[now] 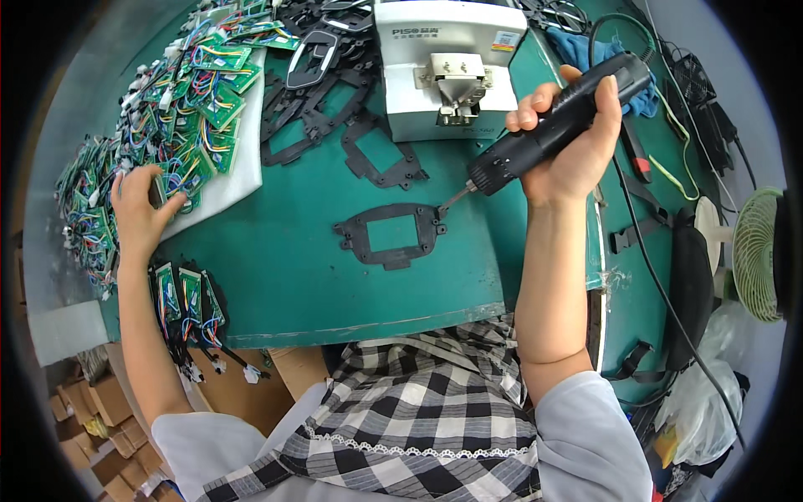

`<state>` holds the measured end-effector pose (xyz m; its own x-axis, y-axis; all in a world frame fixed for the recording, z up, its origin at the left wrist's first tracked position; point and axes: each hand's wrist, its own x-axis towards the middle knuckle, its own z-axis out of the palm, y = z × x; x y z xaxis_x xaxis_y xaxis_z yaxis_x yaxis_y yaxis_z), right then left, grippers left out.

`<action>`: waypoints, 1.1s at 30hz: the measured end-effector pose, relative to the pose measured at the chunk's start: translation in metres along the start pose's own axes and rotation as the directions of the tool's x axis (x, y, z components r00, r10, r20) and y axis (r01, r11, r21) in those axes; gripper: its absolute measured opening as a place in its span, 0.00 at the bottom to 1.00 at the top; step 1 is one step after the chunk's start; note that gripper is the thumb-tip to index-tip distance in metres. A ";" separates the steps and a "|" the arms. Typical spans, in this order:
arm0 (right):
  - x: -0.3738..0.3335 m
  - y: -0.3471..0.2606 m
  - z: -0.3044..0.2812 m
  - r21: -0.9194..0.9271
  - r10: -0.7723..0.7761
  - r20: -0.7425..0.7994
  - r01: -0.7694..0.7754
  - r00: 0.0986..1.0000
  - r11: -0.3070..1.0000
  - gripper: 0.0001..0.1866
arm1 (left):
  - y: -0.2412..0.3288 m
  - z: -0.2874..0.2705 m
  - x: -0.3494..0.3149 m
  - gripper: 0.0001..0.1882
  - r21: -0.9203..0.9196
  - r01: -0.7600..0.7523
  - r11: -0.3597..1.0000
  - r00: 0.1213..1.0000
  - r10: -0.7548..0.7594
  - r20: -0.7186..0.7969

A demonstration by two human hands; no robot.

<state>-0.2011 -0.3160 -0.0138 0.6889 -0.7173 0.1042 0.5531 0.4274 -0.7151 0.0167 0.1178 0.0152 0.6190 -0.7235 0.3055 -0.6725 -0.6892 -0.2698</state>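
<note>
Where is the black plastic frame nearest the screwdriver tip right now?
The black plastic frame lies flat on the green table, centre of the head view, beside the electric screwdriver tip.

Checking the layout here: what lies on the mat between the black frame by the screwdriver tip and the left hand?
In the head view, only bare green mat lies between the black frame and the left hand.

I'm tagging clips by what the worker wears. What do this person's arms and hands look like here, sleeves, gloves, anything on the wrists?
Both hands are bare: no gloves on the left hand or the right hand. Both forearms are uncovered, with no watch or band visible on either wrist. Short pale grey-blue sleeves end near the elbows. A black-and-white checked garment with a white lace trim covers the front of the body.
</note>
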 end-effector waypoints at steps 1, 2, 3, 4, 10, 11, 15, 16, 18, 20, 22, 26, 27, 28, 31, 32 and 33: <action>-0.001 0.000 0.002 -0.009 0.004 -0.018 -0.005 1.000 1.000 0.24 | -0.003 -0.001 0.001 0.25 0.010 0.012 1.000 0.999 -0.011 -0.044; -0.001 0.001 0.002 -0.001 0.003 -0.020 -0.003 1.000 1.000 0.24 | -0.005 -0.005 0.002 0.23 -0.091 0.062 0.994 0.992 -0.072 -0.102; -0.002 0.000 0.002 0.001 -0.001 -0.025 0.001 1.000 1.000 0.24 | -0.006 -0.009 0.004 0.23 -0.116 0.110 0.987 0.982 -0.127 -0.143; -0.001 0.001 0.001 0.007 -0.004 -0.028 0.004 1.000 1.000 0.24 | -0.007 -0.015 0.008 0.23 -0.139 0.158 0.978 0.966 -0.182 -0.183; -0.001 -0.003 -0.008 -0.024 -0.035 -0.045 0.034 0.998 0.999 0.24 | 0.126 -0.058 0.065 0.23 -0.473 0.002 0.881 0.965 -0.127 -0.232; 0.000 -0.002 -0.005 -0.007 -0.017 -0.035 0.017 0.999 1.000 0.24 | 0.151 -0.063 0.066 0.24 -0.449 -0.087 0.889 0.979 -0.008 -0.206; 0.000 -0.001 -0.003 -0.018 -0.023 -0.029 0.022 0.999 1.000 0.24 | 0.191 -0.022 0.062 0.28 -0.405 -0.172 0.898 0.985 0.147 -0.090; 0.000 0.000 -0.003 -0.005 -0.016 -0.033 0.015 0.999 1.000 0.24 | 0.193 -0.012 0.061 0.29 -0.391 -0.174 0.904 0.984 0.142 -0.110; 0.001 -0.001 -0.002 0.020 -0.001 -0.040 0.002 0.999 1.000 0.24 | 0.193 0.004 0.062 0.32 -0.377 -0.161 0.912 0.984 0.120 -0.130; 0.001 0.000 -0.003 0.033 0.007 -0.031 -0.006 1.000 0.999 0.24 | 0.191 0.018 0.063 0.33 -0.376 -0.127 0.918 0.988 0.084 -0.130; -0.001 0.000 -0.002 0.023 0.004 -0.026 -0.003 1.000 1.000 0.24 | 0.188 0.024 0.058 0.39 -0.405 -0.108 0.908 0.993 0.076 -0.094; -0.002 0.000 -0.001 -0.012 -0.014 -0.027 0.014 1.000 1.000 0.24 | 0.177 0.015 0.044 0.46 -0.369 -0.088 0.925 0.995 0.067 -0.068; -0.003 -0.001 0.000 -0.004 -0.010 -0.042 0.010 0.999 1.000 0.24 | 0.173 0.009 0.041 0.46 -0.335 -0.097 0.937 0.994 0.074 -0.081; -0.005 -0.002 0.002 0.004 -0.006 -0.057 0.007 0.998 1.000 0.24 | 0.168 0.002 0.037 0.47 -0.300 -0.106 0.948 0.992 0.081 -0.094; -0.003 -0.003 -0.003 0.019 -0.006 -0.040 0.007 0.999 1.000 0.25 | 0.157 -0.005 0.029 0.39 -0.362 -0.139 0.922 0.985 0.165 0.042; -0.001 -0.002 -0.006 0.022 -0.009 -0.025 0.010 1.000 1.000 0.25 | 0.156 -0.005 0.028 0.37 -0.390 -0.156 0.908 0.975 0.206 0.088; 0.000 -0.003 -0.007 0.034 0.007 -0.008 -0.006 1.000 0.999 0.25 | 0.160 -0.004 0.030 0.26 -0.425 -0.178 0.888 0.978 0.207 0.021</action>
<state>-0.2056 -0.3207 -0.0165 0.6890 -0.7186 0.0942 0.5645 0.4505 -0.6916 -0.0745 -0.0138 -0.0152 0.4752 -0.8509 0.2237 -0.8795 -0.4664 0.0941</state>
